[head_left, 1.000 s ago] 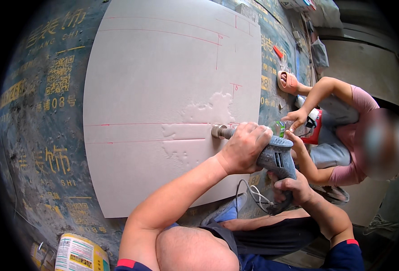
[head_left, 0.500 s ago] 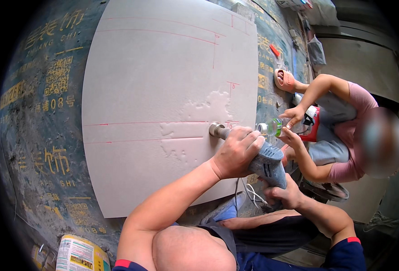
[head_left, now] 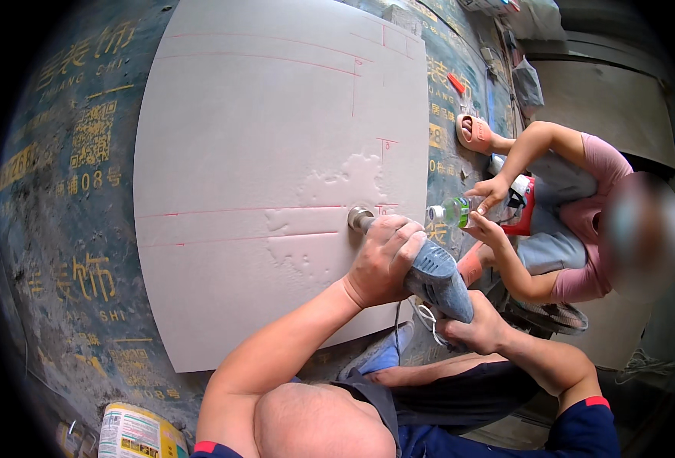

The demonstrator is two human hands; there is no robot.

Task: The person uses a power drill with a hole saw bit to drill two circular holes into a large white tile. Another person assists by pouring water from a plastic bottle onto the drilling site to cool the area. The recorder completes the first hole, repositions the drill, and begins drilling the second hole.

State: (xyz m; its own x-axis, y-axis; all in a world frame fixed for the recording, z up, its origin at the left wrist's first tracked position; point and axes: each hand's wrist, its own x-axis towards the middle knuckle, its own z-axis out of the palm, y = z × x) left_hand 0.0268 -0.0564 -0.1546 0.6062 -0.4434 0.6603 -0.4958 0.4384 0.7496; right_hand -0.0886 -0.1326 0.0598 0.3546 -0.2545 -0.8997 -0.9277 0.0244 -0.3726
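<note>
A blue-grey power drill [head_left: 434,261], coated in dust, is in both my hands. My left hand [head_left: 387,256] wraps round its front housing. My right hand [head_left: 481,322] grips the handle at the rear. The drill's metal hole saw bit [head_left: 359,219] meets the pale tile slab [head_left: 238,137] beside a red pencilled line; the bit's cutting edge is hard to see. A wet, whitish patch spreads over the slab round the bit. Just past the slab's right edge, a co-worker holds a clear plastic bottle [head_left: 452,212] with a green label, its cap end toward the bit.
The co-worker [head_left: 597,221] squats at the right, with a sandalled foot [head_left: 475,133] near the slab. A cable [head_left: 427,319] hangs below the drill. A fan [head_left: 547,314] stands behind the co-worker. A yellow-and-white bucket [head_left: 143,431] sits lower left, on printed floor sheeting [head_left: 55,206].
The whole view has shifted slightly to the left. The bit stays at about the same spot on the slab, and both hands keep their grip on the drill.
</note>
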